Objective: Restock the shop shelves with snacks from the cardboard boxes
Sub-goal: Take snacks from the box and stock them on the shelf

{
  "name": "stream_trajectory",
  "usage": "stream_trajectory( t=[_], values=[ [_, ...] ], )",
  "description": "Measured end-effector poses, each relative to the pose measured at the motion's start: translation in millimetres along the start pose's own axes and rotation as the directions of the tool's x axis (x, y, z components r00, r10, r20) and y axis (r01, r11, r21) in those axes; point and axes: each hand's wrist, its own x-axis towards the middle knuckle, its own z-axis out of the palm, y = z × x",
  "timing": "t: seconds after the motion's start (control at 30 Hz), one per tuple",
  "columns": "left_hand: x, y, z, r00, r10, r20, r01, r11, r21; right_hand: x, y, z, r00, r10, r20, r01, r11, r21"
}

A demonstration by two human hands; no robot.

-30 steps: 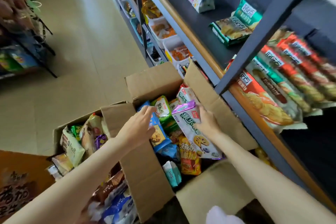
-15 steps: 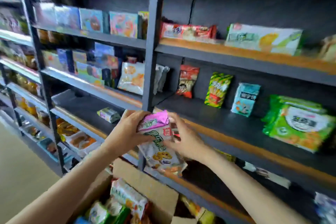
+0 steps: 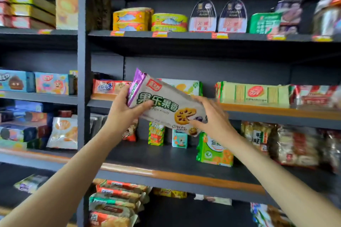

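I hold a white cookie packet (image 3: 166, 105) with a purple end and green lettering up in front of the dark shelves, tilted down to the right. My left hand (image 3: 123, 110) grips its purple upper-left end. My right hand (image 3: 212, 116) holds the lower-right end, fingers along its edge. The packet hangs level with the orange-edged shelf (image 3: 276, 110) that carries a yellow-green wafer pack (image 3: 252, 94) and a red snack pack (image 3: 108, 86). No cardboard box is in view.
A grey upright post (image 3: 82, 79) stands left of the hands. The top shelf holds fish tins (image 3: 149, 20) and upright cans. The shelf below my arms (image 3: 166, 156) carries small bags at the back and a green packet (image 3: 212, 151), with bare dark surface in front.
I have lifted the packet out of the cardboard box and raised it to the upper shelves. My left hand joined the right on it. My view swung up from the floor.
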Motion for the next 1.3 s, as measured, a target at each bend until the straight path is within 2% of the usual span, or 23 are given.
stream_trajectory(
  t=[0.1, 0.2, 0.27, 0.33, 0.37, 0.43, 0.5, 0.57, 0.63, 0.67, 0.7, 0.8, 0.87, 1.0, 1.07, 1.1, 1.13, 1.2, 1.27, 1.3],
  values=[
    [28, 6, 11, 0.998, 0.064, 0.028, -0.065, 0.997, 0.04, 28, 9, -25, 0.991, -0.078, -0.112, 0.06, 0.986, -0.153],
    [64, 3, 15, 0.991, 0.136, 0.006, -0.134, 0.963, 0.233, 67, 19, -47, 0.94, -0.214, -0.265, 0.135, 0.948, -0.288],
    [88, -8, 19, 0.988, 0.114, -0.108, -0.067, 0.928, 0.365, 96, 24, -57, 0.911, -0.262, -0.318, 0.132, 0.917, -0.377],
    [105, -18, 26, 0.962, 0.072, -0.262, 0.053, 0.896, 0.441, 124, 31, -59, 0.918, -0.252, -0.305, 0.094, 0.888, -0.451],
    [112, -23, 29, 0.952, 0.052, -0.3, 0.095, 0.886, 0.455, 136, 34, -55, 0.931, -0.237, -0.279, 0.075, 0.87, -0.488],
    [123, -37, 38, 0.96, 0.006, -0.281, 0.145, 0.846, 0.513, 156, 41, -42, 0.956, -0.208, -0.209, 0.057, 0.827, -0.56],
    [137, -53, 46, 0.986, -0.017, -0.167, 0.124, 0.741, 0.66, 171, 45, -23, 0.977, -0.173, -0.125, 0.063, 0.793, -0.606],
    [153, -71, 51, 0.991, -0.128, -0.049, 0.112, 0.555, 0.824, 186, 49, -3, 0.989, -0.144, -0.036, 0.089, 0.766, -0.636],
    [168, -89, 53, 0.958, -0.287, -0.014, 0.11, 0.321, 0.941, 201, 55, 12, 0.994, -0.101, 0.039, 0.103, 0.783, -0.613],
    [172, -95, 55, 0.945, -0.327, -0.015, 0.099, 0.241, 0.965, 209, 59, 18, 0.995, -0.071, 0.073, 0.1, 0.801, -0.59],
    [177, -98, 58, 0.943, -0.334, 0.0, 0.075, 0.213, 0.974, 216, 63, 22, 0.993, -0.036, 0.113, 0.094, 0.823, -0.56],
    [187, -99, 67, 0.931, -0.334, 0.149, -0.062, 0.258, 0.964, 234, 75, 32, 0.97, 0.039, 0.242, 0.081, 0.88, -0.467],
    [193, -99, 69, 0.885, -0.391, 0.254, -0.186, 0.204, 0.961, 241, 82, 37, 0.957, 0.051, 0.285, 0.075, 0.908, -0.412],
    [202, -100, 68, 0.858, -0.465, 0.218, -0.079, 0.299, 0.951, 243, 86, 38, 0.939, 0.058, 0.34, 0.101, 0.896, -0.432],
    [202, -98, 63, 0.875, -0.444, 0.196, -0.002, 0.401, 0.916, 238, 79, 36, 0.957, 0.006, 0.291, 0.139, 0.869, -0.474],
    [203, -99, 59, 0.903, -0.391, 0.18, 0.006, 0.43, 0.903, 234, 72, 35, 0.969, -0.052, 0.242, 0.164, 0.865, -0.473],
    [199, -96, 53, 0.931, -0.317, 0.182, -0.038, 0.411, 0.911, 229, 64, 34, 0.976, -0.115, 0.185, 0.188, 0.87, -0.455],
    [184, -97, 38, 0.991, -0.075, 0.112, -0.069, 0.435, 0.898, 217, 43, 32, 0.972, -0.222, 0.078, 0.235, 0.902, -0.362],
    [157, -98, 19, 0.989, 0.146, 0.021, -0.094, 0.512, 0.854, 202, 21, 35, 0.953, -0.303, 0.012, 0.297, 0.927, -0.23],
    [138, -99, 7, 0.977, 0.211, -0.027, -0.098, 0.558, 0.824, 192, 8, 40, 0.938, -0.347, -0.009, 0.341, 0.925, -0.169]
  ],
)
